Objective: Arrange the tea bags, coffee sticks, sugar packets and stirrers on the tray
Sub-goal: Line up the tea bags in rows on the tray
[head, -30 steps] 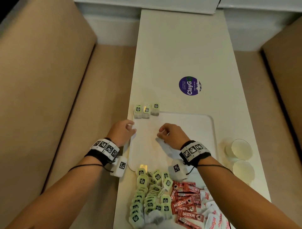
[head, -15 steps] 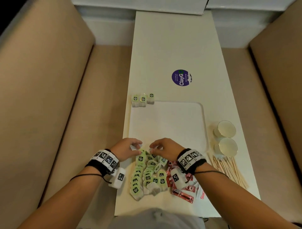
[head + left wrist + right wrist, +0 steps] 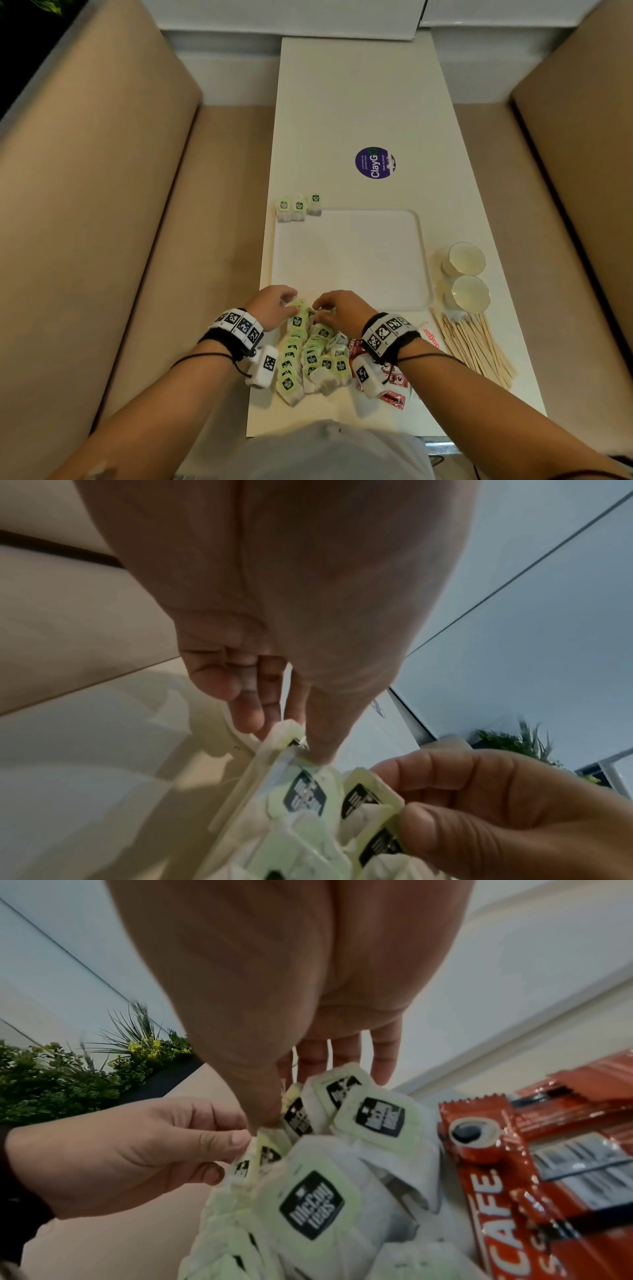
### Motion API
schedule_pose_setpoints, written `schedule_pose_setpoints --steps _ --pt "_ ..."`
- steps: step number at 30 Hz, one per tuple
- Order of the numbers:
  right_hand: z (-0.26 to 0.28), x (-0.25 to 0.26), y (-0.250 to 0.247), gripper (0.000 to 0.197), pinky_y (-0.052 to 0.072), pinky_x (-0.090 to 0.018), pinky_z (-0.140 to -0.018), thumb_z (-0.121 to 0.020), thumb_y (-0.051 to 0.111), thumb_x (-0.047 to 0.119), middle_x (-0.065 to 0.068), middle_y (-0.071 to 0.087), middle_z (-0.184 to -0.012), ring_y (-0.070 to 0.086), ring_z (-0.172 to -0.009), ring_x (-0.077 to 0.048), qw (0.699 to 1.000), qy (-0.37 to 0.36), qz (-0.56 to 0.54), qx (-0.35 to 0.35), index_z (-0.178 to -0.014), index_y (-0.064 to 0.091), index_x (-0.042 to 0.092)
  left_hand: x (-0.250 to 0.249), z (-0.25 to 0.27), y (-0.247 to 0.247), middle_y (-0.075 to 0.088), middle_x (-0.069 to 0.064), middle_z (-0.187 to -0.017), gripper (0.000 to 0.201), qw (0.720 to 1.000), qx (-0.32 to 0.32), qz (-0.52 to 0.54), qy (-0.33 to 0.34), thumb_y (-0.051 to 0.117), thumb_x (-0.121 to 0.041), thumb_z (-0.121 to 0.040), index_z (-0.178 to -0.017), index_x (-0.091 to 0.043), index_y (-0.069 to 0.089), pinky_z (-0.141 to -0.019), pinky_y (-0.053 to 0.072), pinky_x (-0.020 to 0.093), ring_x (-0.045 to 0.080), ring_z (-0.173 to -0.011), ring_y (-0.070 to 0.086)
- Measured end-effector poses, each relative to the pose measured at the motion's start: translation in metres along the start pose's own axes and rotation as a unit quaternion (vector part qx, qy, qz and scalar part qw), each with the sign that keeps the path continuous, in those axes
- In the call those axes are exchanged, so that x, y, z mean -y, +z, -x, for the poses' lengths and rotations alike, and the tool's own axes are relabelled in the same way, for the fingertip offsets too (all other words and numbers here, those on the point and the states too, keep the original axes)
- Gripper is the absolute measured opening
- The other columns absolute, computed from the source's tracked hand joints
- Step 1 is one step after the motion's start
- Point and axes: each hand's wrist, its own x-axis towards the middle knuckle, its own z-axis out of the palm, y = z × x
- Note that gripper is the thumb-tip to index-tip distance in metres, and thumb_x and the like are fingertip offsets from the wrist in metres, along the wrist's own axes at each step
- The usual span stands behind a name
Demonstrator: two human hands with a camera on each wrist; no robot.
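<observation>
A white tray (image 3: pixel 349 260) lies mid-table with three tea bags (image 3: pixel 298 207) in a row at its far left corner. A pile of green-tagged tea bags (image 3: pixel 308 356) lies just in front of the tray. My left hand (image 3: pixel 291 303) pinches a tea bag (image 3: pixel 287 735) at the pile's far end between thumb and fingers. My right hand (image 3: pixel 320 308) pinches a neighbouring tea bag (image 3: pixel 371 795) right beside it. Red coffee sticks (image 3: pixel 394 380) lie partly under my right wrist. A sugar packet (image 3: pixel 431 337) and the wooden stirrers (image 3: pixel 472 346) lie to the right.
Two small white cups (image 3: pixel 466 274) stand right of the tray, just beyond the stirrers. A purple round sticker (image 3: pixel 375 162) marks the far table. Beige bench seats run along both sides. The table's left edge is close to my left wrist.
Both hands drew back from the tray's middle to the tea bag pile in front of it, and their fingers closed on tea bags there. The three placed bags have not moved.
</observation>
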Motion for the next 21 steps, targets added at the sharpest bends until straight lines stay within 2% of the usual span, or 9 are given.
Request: schedule_pose_setpoints --steps 5,8,12,14,16,19,21 --pt "0.001 -0.002 0.0 0.025 0.054 -0.032 -0.088 -0.096 0.065 0.035 0.002 0.074 -0.107 0.067 -0.095 -0.014 1.0 0.007 0.003 0.012 -0.115 0.073 0.021 -0.006 -0.002 0.002 0.066 -0.003 -0.1 0.038 1.0 -0.008 0.024 -0.015 0.068 -0.023 -0.093 -0.129 -0.011 0.062 -0.094 0.051 0.031 0.014 -0.095 0.063" --pt "0.004 -0.005 -0.004 0.025 0.055 -0.032 -0.088 -0.098 0.063 0.034 0.002 0.074 -0.108 0.068 -0.095 -0.014 1.0 0.021 -0.01 0.009 -0.117 0.073 0.02 -0.009 -0.003 0.001 0.067 0.0 -0.095 0.037 1.0 -0.006 0.016 -0.018 0.068 -0.025 -0.093 -0.127 -0.011 0.063 -0.091 0.052 0.03 0.017 -0.093 0.065" --pt "0.009 -0.008 -0.006 0.023 0.051 -0.029 -0.091 -0.1 0.062 0.027 0.0 0.073 -0.113 0.065 -0.104 -0.015 1.0 0.026 -0.001 0.009 -0.117 0.073 0.017 -0.013 -0.001 -0.002 0.056 -0.001 -0.079 0.038 0.999 0.016 -0.037 0.003 0.072 -0.031 -0.091 -0.124 -0.013 0.068 -0.072 0.047 0.026 0.014 -0.072 0.055" --pt "0.009 -0.008 -0.005 0.02 0.051 -0.029 -0.089 -0.099 0.063 0.025 -0.001 0.074 -0.11 0.066 -0.101 -0.016 0.999 0.031 0.008 0.002 -0.112 0.075 0.017 -0.013 0.0 -0.003 0.054 -0.004 -0.071 0.032 0.999 0.022 -0.048 0.01 0.072 -0.03 -0.091 -0.118 -0.014 0.072 -0.062 0.042 0.021 0.01 -0.064 0.05" --pt "0.009 -0.008 -0.004 0.017 0.05 -0.027 -0.084 -0.098 0.064 0.024 -0.001 0.075 -0.105 0.066 -0.097 -0.016 0.999 0.036 0.004 -0.008 -0.108 0.076 0.017 -0.014 0.001 -0.004 0.053 -0.008 -0.066 0.023 0.999 0.019 -0.042 0.016 0.073 -0.028 -0.09 -0.109 -0.015 0.076 -0.057 0.039 0.018 0.006 -0.058 0.047" --pt "0.009 -0.005 -0.003 0.016 0.048 -0.024 -0.078 -0.097 0.064 0.023 0.0 0.074 -0.101 0.066 -0.091 -0.014 0.999 0.036 -0.008 -0.018 -0.106 0.076 0.017 -0.013 0.004 -0.005 0.053 -0.01 -0.066 0.017 0.999 0.019 -0.018 0.019 0.078 -0.028 -0.087 -0.099 -0.016 0.076 -0.055 0.037 0.014 0.003 -0.056 0.046" --pt "0.01 -0.002 -0.003 0.016 0.051 -0.026 -0.08 -0.097 0.064 0.023 0.0 0.074 -0.099 0.066 -0.09 -0.013 0.999 0.033 -0.013 -0.022 -0.107 0.075 0.018 -0.013 0.005 -0.005 0.053 -0.01 -0.066 0.018 0.999 0.018 0.017 0.03 0.082 -0.028 -0.083 -0.096 -0.017 0.077 -0.06 0.04 0.016 0.005 -0.058 0.047"
